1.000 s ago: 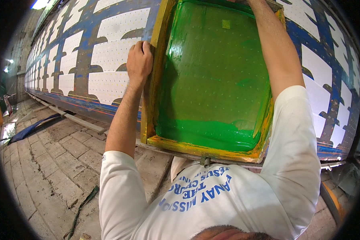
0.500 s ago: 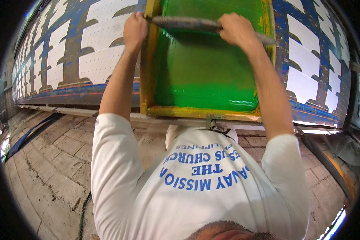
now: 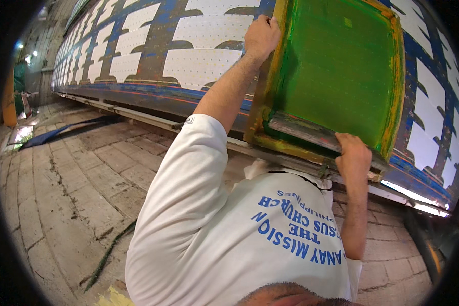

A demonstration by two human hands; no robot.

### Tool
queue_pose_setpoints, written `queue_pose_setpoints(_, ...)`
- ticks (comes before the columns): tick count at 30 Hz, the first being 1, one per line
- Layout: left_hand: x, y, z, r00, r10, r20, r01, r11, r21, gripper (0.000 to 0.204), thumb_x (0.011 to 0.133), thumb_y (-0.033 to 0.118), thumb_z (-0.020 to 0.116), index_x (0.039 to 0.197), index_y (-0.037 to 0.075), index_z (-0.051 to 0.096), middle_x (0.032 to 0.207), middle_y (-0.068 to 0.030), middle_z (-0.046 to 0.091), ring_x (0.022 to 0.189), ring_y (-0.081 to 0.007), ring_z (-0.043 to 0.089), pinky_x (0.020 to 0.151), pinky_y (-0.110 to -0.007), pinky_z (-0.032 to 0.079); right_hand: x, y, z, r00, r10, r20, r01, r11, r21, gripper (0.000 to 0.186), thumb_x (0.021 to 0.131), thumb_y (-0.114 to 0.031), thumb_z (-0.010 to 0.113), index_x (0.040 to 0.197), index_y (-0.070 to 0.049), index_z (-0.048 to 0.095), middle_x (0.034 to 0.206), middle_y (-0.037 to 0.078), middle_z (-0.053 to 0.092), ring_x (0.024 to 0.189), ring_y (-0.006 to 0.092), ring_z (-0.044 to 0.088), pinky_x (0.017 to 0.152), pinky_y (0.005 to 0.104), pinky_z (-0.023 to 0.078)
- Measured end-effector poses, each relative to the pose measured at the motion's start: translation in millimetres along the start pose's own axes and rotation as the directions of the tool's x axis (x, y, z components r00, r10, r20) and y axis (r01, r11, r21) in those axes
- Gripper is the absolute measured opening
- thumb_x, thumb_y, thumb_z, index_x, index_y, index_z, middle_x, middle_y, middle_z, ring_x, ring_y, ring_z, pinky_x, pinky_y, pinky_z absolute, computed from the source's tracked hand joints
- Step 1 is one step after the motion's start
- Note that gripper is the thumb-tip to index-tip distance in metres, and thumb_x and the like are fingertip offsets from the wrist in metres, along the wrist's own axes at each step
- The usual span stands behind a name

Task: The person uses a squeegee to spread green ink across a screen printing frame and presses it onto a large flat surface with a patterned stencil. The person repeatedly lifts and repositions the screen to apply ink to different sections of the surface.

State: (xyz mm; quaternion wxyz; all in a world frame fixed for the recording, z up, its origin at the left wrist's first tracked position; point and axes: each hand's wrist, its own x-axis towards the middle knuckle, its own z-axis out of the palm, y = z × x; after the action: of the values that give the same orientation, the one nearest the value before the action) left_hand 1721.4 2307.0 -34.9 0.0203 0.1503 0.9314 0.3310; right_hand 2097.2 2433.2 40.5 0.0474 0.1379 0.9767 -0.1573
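A screen-printing frame [image 3: 266,104] with yellow, ink-stained wooden sides lies on the long table, its mesh [image 3: 336,71] coated in green. My left hand [image 3: 262,36] is closed on the frame's left side, toward the far end. Down at the near end of the mesh, my right hand [image 3: 353,154] grips a squeegee [image 3: 303,131] by its dark wooden bar. The squeegee lies slantwise across the frame, close to the near rail. Its blade edge is hidden beneath the bar.
White cut pieces [image 3: 201,64] with curved notches lie in rows on the blue-and-dark printing table [image 3: 153,56], on both sides of the frame. A rail [image 3: 137,113] runs along its near edge. Brick-paved floor [image 3: 76,168] lies below, with a dark blue strip [image 3: 69,131] on it.
My right hand has drawn the squeegee from the far part of the mesh to the near end. My left hand stays at the frame's left side. The view has swung left.
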Motion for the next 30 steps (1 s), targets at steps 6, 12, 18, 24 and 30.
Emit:
queue_pose_setpoints(6, -1.9, 0.6, 0.0, 1.0, 0.004, 0.018, -0.004, 1.0, 0.005, 0.055, 0.104, 0.047, 0.052, 0.127, -0.002, 0.065, 0.117, -0.025, 0.073, 0.114, -0.0431, 0.068, 0.1, -0.051, 0.052, -10.7, 0.6, -9.8, 0.998, 0.053, 0.032, -0.055, 0.996, 0.071, 0.052, 0.069, 0.01, 0.063, 0.117, -0.006, 0.076, 0.113, 0.012, 0.076, 0.109, 0.0329, 0.07, 0.094, 0.0438, 0.056)
queue_pose_setpoints(12, -3.5, 1.8, 2.0, 1.0, -0.021, 0.011, 0.021, 0.999, 0.026, 0.054, 0.103, 0.047, 0.054, 0.128, 0.001, 0.065, 0.118, -0.0232, 0.074, 0.115, -0.0418, 0.069, 0.1, -0.051, 0.052, -18.8, -7.4, -2.4, 0.986, 0.066, 0.15, -0.067, 0.998, 0.004, 0.055, 0.073, 0.005, 0.072, 0.127, -0.009, 0.072, 0.129, 0.008, 0.069, 0.12, 0.0279, 0.065, 0.104, 0.0466, 0.051)
queue_pose_setpoints(18, 1.7, -3.1, 7.1, 0.998, -0.054, -0.014, 0.054, 0.996, 0.07, 0.052, 0.102, 0.049, 0.053, 0.127, 0.005, 0.067, 0.115, -0.0233, 0.074, 0.113, -0.0423, 0.069, 0.1, -0.052, 0.053, -18.2, 8.2, -36.6, 0.945, -0.094, 0.312, -0.025, 0.933, 0.358, 0.067, 0.082, -0.011, 0.081, 0.145, -0.003, 0.059, 0.143, 0.019, 0.061, 0.135, 0.0386, 0.056, 0.113, 0.0442, 0.046)
queue_pose_setpoints(24, 4.3, -4.5, 12.8, 0.996, -0.03, -0.083, 0.035, 0.997, 0.063, 0.054, 0.099, 0.044, 0.051, 0.115, -0.004, 0.07, 0.112, -0.0314, 0.072, 0.11, -0.0471, 0.069, 0.098, -0.054, 0.053, -25.7, 86.3, -63.9, 0.98, -0.018, 0.198, -0.074, 0.889, 0.451, 0.06, 0.091, -0.024, 0.08, 0.142, 0.0, 0.061, 0.143, 0.021, 0.062, 0.134, 0.0384, 0.059, 0.113, 0.0429, 0.046)
queue_pose_setpoints(30, 5.6, 1.2, 6.4, 0.996, -0.023, -0.088, 0.034, 0.992, 0.123, 0.054, 0.098, 0.044, 0.053, 0.116, -0.003, 0.071, 0.114, -0.03, 0.073, 0.111, -0.0465, 0.069, 0.099, -0.051, 0.053, -42.9, 181.0, -55.5, 0.974, 0.221, 0.057, -0.222, 0.853, 0.472, 0.047, 0.098, -0.021, 0.076, 0.138, 0.0, 0.064, 0.133, 0.018, 0.067, 0.121, 0.0277, 0.067, 0.099, 0.0382, 0.055)
